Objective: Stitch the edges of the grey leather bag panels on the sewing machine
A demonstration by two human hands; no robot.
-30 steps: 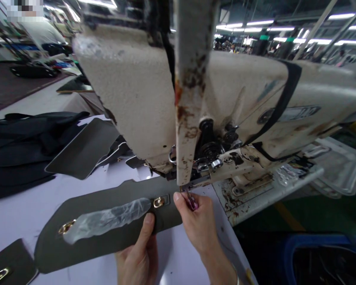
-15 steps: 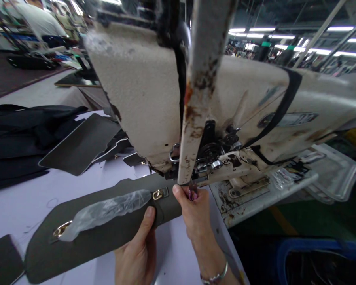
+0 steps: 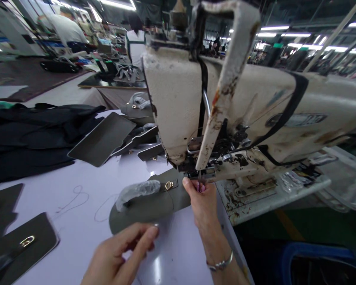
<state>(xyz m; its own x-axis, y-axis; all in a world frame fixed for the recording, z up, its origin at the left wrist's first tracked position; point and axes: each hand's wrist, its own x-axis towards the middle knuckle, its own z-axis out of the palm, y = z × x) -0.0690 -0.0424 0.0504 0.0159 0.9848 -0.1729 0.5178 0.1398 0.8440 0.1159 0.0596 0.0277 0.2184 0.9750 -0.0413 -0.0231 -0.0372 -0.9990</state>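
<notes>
A grey-green panel [image 3: 154, 206] with a gold buckle [image 3: 169, 185] and a plastic-wrapped handle [image 3: 139, 192] lies flat, its right end beneath the head of a sewing machine [image 3: 175, 95]. My right hand [image 3: 204, 198] is closed at the panel's right end, beside the needle area, around small scissors or snips with a pink grip [image 3: 200, 187]. Nearer the camera, my left hand [image 3: 127, 249] is off the panel, thumb and fingertips pinched together. Something tiny and pale shows at those fingertips, too small to name.
More grey-green pieces lie at the lower left [image 3: 38, 241] and behind the panel [image 3: 102, 138]. Black fabric [image 3: 32, 138] is piled at the left. Loose thread [image 3: 77, 198] curls on the white table. A blue-rimmed bin [image 3: 323, 249] stands lower right. People are in the background.
My left hand has let go of the panel and moved down and left, fingers now pinched. The view has shifted, showing more of the machine's top. My right hand stays beside the needle area.
</notes>
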